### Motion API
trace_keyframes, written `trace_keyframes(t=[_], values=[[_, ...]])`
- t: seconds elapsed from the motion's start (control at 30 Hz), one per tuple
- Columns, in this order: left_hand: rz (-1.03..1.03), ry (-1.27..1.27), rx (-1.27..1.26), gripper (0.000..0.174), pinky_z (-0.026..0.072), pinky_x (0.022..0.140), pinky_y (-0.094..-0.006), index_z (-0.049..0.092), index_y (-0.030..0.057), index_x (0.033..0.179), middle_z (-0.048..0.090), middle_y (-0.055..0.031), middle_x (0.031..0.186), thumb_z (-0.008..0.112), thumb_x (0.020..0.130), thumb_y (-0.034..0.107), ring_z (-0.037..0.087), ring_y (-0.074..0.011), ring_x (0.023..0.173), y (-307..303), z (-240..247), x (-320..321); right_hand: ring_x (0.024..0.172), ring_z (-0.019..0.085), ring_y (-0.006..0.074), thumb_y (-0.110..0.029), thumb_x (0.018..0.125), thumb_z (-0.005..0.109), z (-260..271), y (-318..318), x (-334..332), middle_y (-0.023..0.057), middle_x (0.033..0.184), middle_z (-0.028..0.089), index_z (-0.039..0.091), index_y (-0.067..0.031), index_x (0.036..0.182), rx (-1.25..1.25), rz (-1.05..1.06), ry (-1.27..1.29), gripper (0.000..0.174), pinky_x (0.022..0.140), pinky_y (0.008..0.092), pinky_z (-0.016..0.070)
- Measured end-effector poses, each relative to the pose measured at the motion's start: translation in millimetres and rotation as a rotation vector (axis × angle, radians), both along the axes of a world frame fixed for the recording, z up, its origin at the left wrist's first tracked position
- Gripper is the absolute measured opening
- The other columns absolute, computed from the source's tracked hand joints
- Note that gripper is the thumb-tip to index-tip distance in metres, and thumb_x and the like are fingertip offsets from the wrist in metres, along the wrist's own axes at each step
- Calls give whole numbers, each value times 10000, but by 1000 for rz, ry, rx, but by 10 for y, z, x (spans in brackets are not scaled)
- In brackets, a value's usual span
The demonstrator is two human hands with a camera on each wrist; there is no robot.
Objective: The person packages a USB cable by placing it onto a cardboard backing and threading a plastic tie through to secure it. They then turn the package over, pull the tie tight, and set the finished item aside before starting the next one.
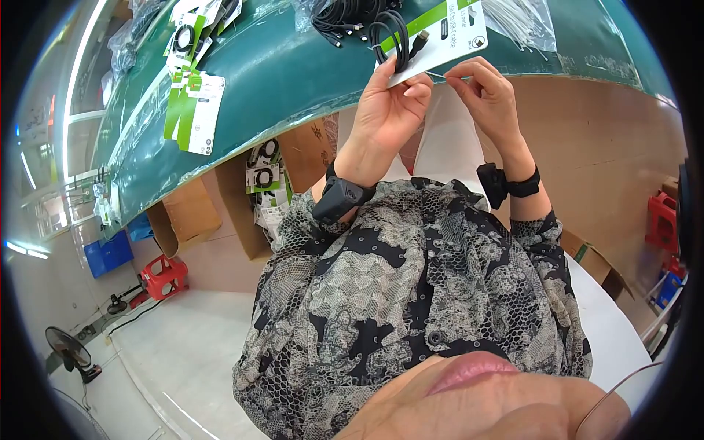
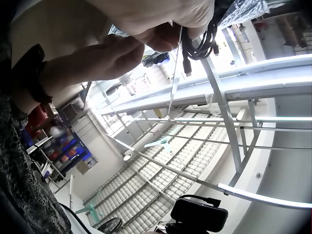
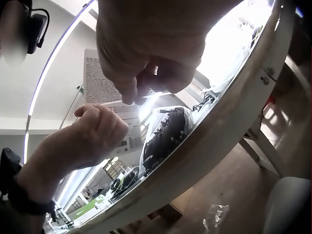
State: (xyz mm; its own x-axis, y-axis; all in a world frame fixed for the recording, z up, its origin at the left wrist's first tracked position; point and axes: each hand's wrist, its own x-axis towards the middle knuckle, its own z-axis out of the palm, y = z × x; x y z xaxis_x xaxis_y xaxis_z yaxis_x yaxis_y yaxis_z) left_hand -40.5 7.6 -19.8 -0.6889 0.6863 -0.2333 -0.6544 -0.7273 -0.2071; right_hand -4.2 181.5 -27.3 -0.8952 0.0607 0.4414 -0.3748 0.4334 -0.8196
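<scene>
My left hand holds a coiled black USB cable against a green and white packaging card. The coil hangs below the fingers in the left wrist view, one connector pointing down. To the right, my right hand pinches a thin white plastic tie between thumb and fingertips; it runs towards the left hand. In the right wrist view, the back of the card is covered in small print, and the tie passes in front of it.
On the green-topped table lie a heap of black cables, a bag of white ties and several packaging cards. Below its edge stands a cardboard box with carded cables. A red stool is farther left.
</scene>
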Motion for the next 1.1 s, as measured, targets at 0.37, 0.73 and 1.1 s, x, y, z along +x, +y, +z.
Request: trace_keyframes(t=[0.37,0.73,1.1], values=[[-16,-46,-24,193,408,561,-234,544,5,1005,517,-61,855,599,878,141,449,-152,735,9,37,17,505,377,42,-12,753,681,33,-56,-15,-25,763,577,649,-46,825,-31,-23,0,87,453,196,317],[-9,-170,401,176,389,532,-232,564,-32,985,430,-42,828,582,837,62,434,-137,711,-133,297,50,636,521,187,-22,675,660,678,-41,66,27,815,554,632,-57,839,515,-178,547,171,575,286,438],[3,-119,425,169,394,528,-234,562,-42,982,420,-48,822,562,842,53,431,-139,696,-157,364,53,654,518,138,-136,706,596,753,-157,-217,-7,762,506,586,-104,783,332,-189,759,84,583,267,382]])
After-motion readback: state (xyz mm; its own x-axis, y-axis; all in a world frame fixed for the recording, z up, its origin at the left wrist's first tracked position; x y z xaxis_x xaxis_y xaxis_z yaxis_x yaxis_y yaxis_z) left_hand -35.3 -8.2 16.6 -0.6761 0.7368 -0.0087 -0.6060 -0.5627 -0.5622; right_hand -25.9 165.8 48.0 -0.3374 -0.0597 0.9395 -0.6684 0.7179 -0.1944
